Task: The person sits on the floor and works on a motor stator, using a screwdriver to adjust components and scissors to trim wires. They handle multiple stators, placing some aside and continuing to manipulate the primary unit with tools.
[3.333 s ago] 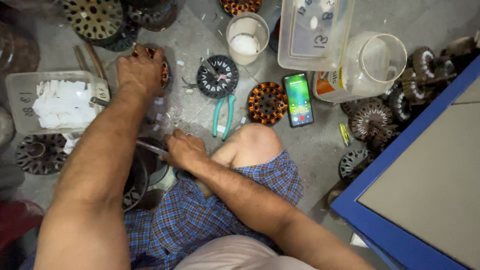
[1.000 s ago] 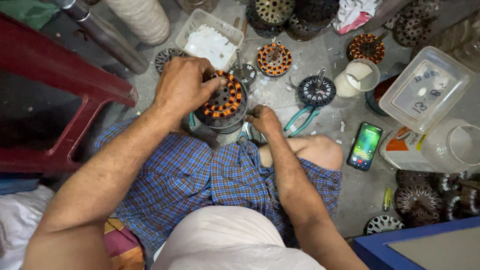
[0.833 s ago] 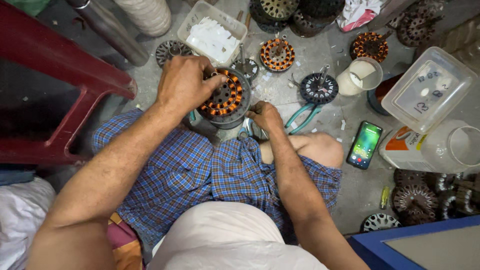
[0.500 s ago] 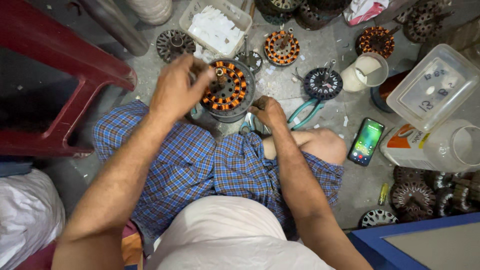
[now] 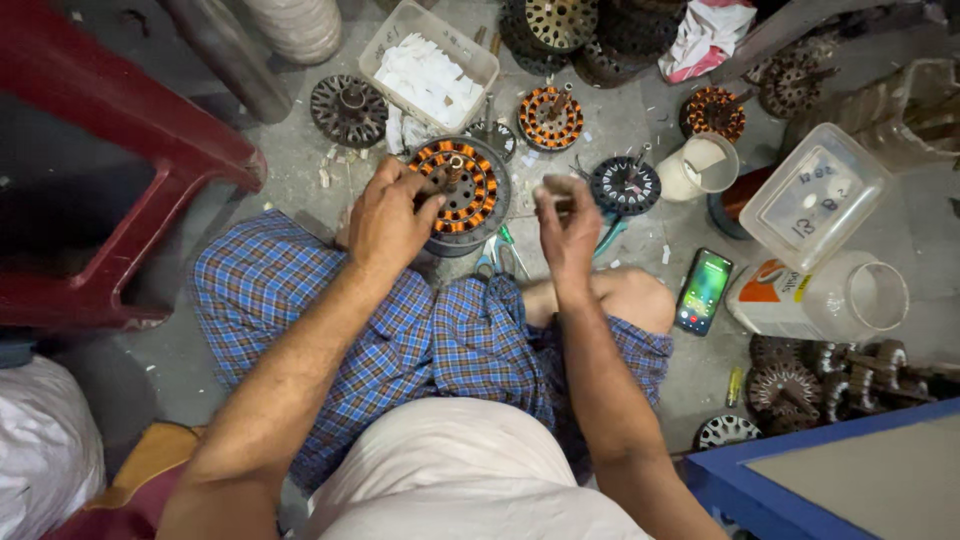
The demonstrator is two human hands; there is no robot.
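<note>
A round motor stator (image 5: 463, 190) wound with copper coils sits on the floor in front of my knees. My left hand (image 5: 388, 215) rests on its left rim and grips it. Just right of the stator, my right hand (image 5: 566, 228) is raised with the fingers pinched on a small pale piece, too blurred to identify. Teal-handled pliers (image 5: 607, 233) lie on the floor behind that hand. I sit in blue checked shorts (image 5: 450, 340).
More stators (image 5: 550, 115) and a dark rotor (image 5: 625, 185) lie behind. A plastic tub of white paper slips (image 5: 428, 62), a white cup (image 5: 700, 165), a lit phone (image 5: 704, 290), clear containers (image 5: 815, 195), a red stool (image 5: 120, 160) at left, a blue board (image 5: 850, 470) at lower right.
My right hand has lifted away from the stator and risen to its right. The left hand has slid from the stator's top to its left rim. The view shifted slightly.
</note>
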